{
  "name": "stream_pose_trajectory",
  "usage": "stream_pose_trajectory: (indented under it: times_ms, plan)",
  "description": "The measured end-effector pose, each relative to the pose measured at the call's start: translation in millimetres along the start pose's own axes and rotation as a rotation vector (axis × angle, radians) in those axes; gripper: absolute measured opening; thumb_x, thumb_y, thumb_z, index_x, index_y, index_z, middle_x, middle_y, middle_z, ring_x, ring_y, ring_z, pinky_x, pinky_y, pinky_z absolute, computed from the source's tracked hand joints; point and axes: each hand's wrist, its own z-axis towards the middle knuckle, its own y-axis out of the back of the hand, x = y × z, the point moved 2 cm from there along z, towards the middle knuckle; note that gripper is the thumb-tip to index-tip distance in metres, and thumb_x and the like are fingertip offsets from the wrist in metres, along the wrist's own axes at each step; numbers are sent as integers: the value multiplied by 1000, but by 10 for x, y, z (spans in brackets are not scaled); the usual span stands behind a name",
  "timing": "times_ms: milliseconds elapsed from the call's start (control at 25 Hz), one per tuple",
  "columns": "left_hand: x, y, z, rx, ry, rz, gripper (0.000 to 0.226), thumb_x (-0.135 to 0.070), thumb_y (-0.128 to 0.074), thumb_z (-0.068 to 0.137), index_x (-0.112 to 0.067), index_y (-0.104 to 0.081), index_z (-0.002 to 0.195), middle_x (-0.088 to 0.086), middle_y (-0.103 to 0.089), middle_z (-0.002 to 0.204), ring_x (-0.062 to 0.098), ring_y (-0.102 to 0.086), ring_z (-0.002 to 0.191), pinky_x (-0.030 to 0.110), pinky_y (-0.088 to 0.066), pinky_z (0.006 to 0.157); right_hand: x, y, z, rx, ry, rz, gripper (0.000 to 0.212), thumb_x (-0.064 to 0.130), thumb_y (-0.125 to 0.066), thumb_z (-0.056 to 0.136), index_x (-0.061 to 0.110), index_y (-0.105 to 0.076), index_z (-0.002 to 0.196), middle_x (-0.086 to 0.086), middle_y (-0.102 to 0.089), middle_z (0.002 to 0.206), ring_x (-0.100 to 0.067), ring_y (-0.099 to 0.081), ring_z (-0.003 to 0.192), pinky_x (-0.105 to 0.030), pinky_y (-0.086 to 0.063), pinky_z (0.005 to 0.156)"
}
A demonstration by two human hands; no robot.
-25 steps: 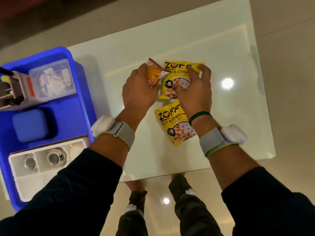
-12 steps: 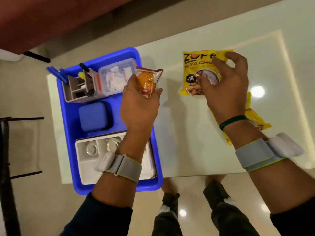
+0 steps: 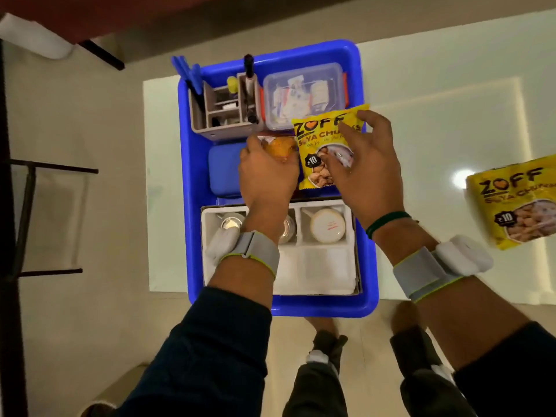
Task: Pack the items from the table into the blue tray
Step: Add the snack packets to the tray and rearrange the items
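The blue tray [image 3: 365,206] lies at the left end of the white table. My left hand [image 3: 266,176] grips a small orange snack packet [image 3: 281,145] over the tray's middle, beside the blue box [image 3: 224,170]. My right hand [image 3: 365,173] holds a yellow soya chunks packet [image 3: 316,139] over the tray, in front of the clear lidded container [image 3: 304,94]. A second yellow soya chunks packet [image 3: 517,203] lies on the table at the right edge of view.
Inside the tray stand a grey pen organiser [image 3: 224,109] at the back left and a white foam box with cups [image 3: 319,260] at the front. A dark metal frame [image 3: 24,206] stands left of the table. The table [image 3: 451,100] stretches to the right.
Both hands have moved left with their packets and are now over the tray. The second yellow packet stays on the table.
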Motion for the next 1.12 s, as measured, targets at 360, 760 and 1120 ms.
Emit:
stream_pose_trajectory:
  times_ms: [360, 760, 1120]
  plan:
    - [452, 117, -27, 227, -510, 231, 51, -26, -65, 93, -19, -53, 142, 1, -48, 151, 22, -43, 139, 41, -41, 112, -62, -365, -126, 36, 145, -772, 33, 35, -61, 90, 14, -65, 115, -9, -60, 131, -36, -50, 113, -45, -35, 86]
    - [446, 93, 111, 305, -603, 590, 66, -17, -69, 93, -24, -40, 151, 4, -29, 161, 30, -36, 140, 44, -48, 100, 6, -418, 204, 350, 195, -1215, 49, 52, -55, 93, 14, -65, 120, -5, -68, 92, -31, -57, 96, -41, -39, 91]
    - [-257, -42, -524, 176, -878, 311, 50, -10, -65, 87, -14, -60, 137, 12, -57, 141, 34, -51, 129, 47, -46, 102, -530, 423, -112, -116, 213, -764, 50, 51, -51, 97, 17, -58, 133, -9, -60, 137, -35, -60, 101, -44, -44, 80]
